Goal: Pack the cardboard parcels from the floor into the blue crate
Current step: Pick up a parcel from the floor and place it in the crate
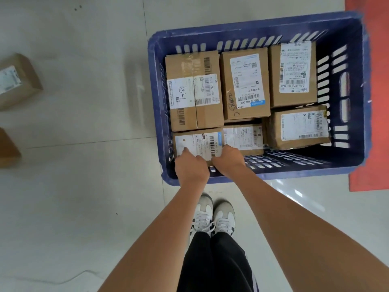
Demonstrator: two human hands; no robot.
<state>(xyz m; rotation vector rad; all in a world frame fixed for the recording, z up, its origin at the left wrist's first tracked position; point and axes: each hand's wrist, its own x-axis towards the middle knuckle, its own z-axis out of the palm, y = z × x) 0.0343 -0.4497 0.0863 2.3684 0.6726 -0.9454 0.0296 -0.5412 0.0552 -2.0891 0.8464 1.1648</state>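
Observation:
The blue crate (357, 85) stands on the floor in front of me and holds several labelled cardboard parcels. A small parcel (202, 144) sits in the crate's near left corner, its white label facing up. My left hand (190, 166) grips its near left edge and my right hand (228, 160) grips its near right edge, fingers curled over the top. Beside it lies another small parcel (244, 138). Behind them a larger parcel (193, 89) is marked "A34".
Two more cardboard parcels lie on the pale tiled floor at the far left, one labelled (16, 81) and one cut off by the frame (7, 150). A red mat (374, 102) lies right of the crate. My feet in white shoes (212, 216) stand just behind it.

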